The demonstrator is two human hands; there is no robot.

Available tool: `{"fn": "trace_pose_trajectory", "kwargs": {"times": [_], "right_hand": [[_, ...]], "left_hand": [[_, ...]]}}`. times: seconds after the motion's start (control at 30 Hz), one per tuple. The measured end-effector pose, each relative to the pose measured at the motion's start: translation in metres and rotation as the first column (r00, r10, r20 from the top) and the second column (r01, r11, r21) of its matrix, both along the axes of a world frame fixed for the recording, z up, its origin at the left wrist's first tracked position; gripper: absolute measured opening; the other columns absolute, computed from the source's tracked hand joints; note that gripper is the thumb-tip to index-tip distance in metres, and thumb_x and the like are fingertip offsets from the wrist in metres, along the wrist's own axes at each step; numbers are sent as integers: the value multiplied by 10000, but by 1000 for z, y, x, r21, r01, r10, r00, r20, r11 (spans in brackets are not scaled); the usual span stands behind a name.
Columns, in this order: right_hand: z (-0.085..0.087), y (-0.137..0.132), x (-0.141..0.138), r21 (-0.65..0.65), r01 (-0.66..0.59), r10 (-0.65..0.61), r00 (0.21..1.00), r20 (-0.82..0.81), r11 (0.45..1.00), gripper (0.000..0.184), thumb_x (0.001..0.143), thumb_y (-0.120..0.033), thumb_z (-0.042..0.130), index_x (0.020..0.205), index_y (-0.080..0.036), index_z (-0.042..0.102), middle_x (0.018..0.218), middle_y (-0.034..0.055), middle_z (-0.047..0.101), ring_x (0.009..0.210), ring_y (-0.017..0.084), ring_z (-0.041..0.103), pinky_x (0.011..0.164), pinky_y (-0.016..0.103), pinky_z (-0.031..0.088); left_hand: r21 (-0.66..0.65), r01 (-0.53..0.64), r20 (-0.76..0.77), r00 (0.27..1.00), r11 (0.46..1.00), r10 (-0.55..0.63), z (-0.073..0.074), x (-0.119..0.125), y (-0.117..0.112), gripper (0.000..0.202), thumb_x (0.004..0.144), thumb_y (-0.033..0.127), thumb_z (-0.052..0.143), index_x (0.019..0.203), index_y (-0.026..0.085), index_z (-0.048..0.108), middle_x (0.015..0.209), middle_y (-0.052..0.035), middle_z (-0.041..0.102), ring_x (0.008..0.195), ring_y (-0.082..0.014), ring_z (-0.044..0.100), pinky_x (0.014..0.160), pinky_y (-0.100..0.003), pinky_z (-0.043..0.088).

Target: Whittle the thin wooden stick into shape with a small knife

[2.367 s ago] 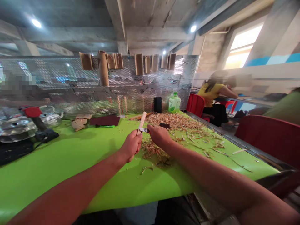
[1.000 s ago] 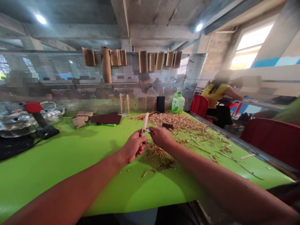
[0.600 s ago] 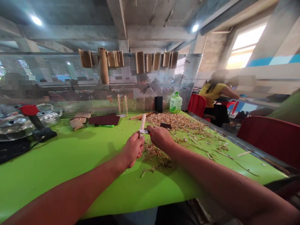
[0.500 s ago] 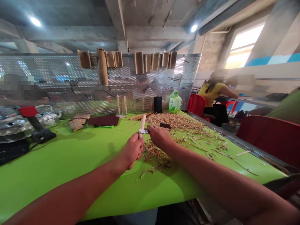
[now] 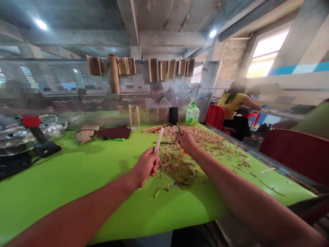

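Observation:
My left hand (image 5: pixel 147 165) is closed round the lower part of a pale wooden stick (image 5: pixel 159 140), which points up and slightly right. To its right, my right hand (image 5: pixel 187 141) grips a knife (image 5: pixel 179 129). The dark blade shows above the fingers and a bit of red shows below them; the rest of the handle is hidden. The knife is apart from the stick. Beneath and behind both hands lie curled wood shavings (image 5: pixel 171 164) on the green tabletop (image 5: pixel 108 185). A thin dark strip (image 5: pixel 164 142) lies just behind the stick.
A green-labelled bottle (image 5: pixel 192 114) and a black upright box (image 5: pixel 173 116) stand at the back. Twisted sticks (image 5: pixel 138 116) stand left of them, near a dark red sheet (image 5: pixel 114 132). Metal kettles (image 5: pixel 52 129) are far left. A person in yellow (image 5: pixel 235 103) sits beyond the right edge.
My right hand has moved right and slightly away, taking the knife blade off the stick. The stick now leans a little more to the right in my left hand, which has hardly moved.

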State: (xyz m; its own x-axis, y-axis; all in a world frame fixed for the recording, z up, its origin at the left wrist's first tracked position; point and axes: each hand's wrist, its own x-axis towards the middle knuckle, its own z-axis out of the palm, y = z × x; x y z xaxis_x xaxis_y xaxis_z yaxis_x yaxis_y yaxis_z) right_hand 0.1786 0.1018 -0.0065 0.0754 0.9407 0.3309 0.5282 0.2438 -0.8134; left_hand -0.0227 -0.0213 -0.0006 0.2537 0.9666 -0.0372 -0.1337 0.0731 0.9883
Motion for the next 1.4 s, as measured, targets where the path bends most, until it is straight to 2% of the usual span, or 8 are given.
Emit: {"fn": "trace_pose_trajectory", "kwargs": {"times": [0.13, 0.3, 0.47, 0.6, 0.7, 0.83, 1.07, 1.4], "right_hand": [[-5, -13, -16, 9, -296, 277, 881, -383, 955, 367, 778, -570, 604, 760, -225, 480, 485, -94, 419, 356, 76, 341, 359, 200, 257], [1, -25, -20, 11, -468, 372, 687, -625, 883, 450, 747, -645, 618, 878, -225, 525, 528, -100, 450, 358, 62, 329, 351, 199, 255], [10, -39, -28, 27, -525, 391, 598, -700, 851, 419, 657, -484, 758, 907, -226, 542, 515, -109, 432, 378, 61, 340, 366, 193, 258], [10, -44, -32, 41, -592, 454, 570, -685, 805, 459, 708, -558, 695, 994, -222, 570, 549, -94, 473, 373, 70, 347, 369, 204, 264], [7, -41, -31, 84, -492, 448, 693, -565, 866, 473, 806, -653, 543, 978, -216, 597, 525, -83, 446, 385, 87, 335, 387, 219, 259], [2, -40, -29, 209, -274, 279, 960, 3, 939, 380, 868, -544, 537, 771, -192, 642, 586, -16, 541, 552, 125, 472, 536, 239, 339], [2, -55, -41, 188, -136, 5, 824, 566, 973, 304, 935, -334, 453, 1121, -259, 682, 906, 48, 736, 749, 176, 625, 649, 247, 356], [4, -45, -39, 106, -18, -62, 706, 706, 994, 311, 950, -270, 387, 1131, -226, 636, 906, 91, 728, 757, 195, 637, 643, 270, 356]], "left_hand": [[38, 32, -27, 999, 999, -31, -1, -3, 5, 231, 926, 379, 469, 1048, 186, 508, 620, 60, 463, 426, -77, 422, 381, -184, 346], [135, 86, -202, 978, 987, -57, -8, -2, 6, 184, 884, 336, 555, 955, 168, 530, 654, 48, 509, 419, -60, 429, 402, -188, 351], [194, 101, -341, 940, 976, -29, -11, -3, 11, 208, 837, 290, 616, 991, 159, 568, 620, 68, 478, 404, -58, 417, 397, -190, 344], [179, 122, -285, 956, 976, -67, -7, -5, 8, 183, 862, 334, 589, 919, 165, 550, 604, 67, 477, 409, -54, 407, 412, -192, 374], [143, 76, -186, 981, 987, -49, -5, -8, 9, 191, 865, 346, 597, 915, 176, 527, 595, 76, 461, 395, -38, 351, 373, -166, 301], [46, 28, -13, 1000, 999, -27, 0, -9, 11, 140, 870, 285, 585, 892, 182, 492, 669, 60, 489, 416, -22, 375, 362, -142, 275], [-17, 90, 93, 992, 996, -88, 5, -4, 4, 156, 903, 269, 521, 1040, 206, 480, 729, 47, 508, 400, -34, 404, 337, -155, 317], [-111, 157, 56, 987, 981, -152, 9, 0, -6, 161, 929, 243, 487, 1081, 194, 469, 655, 77, 424, 377, -19, 294, 320, -135, 235]]}}
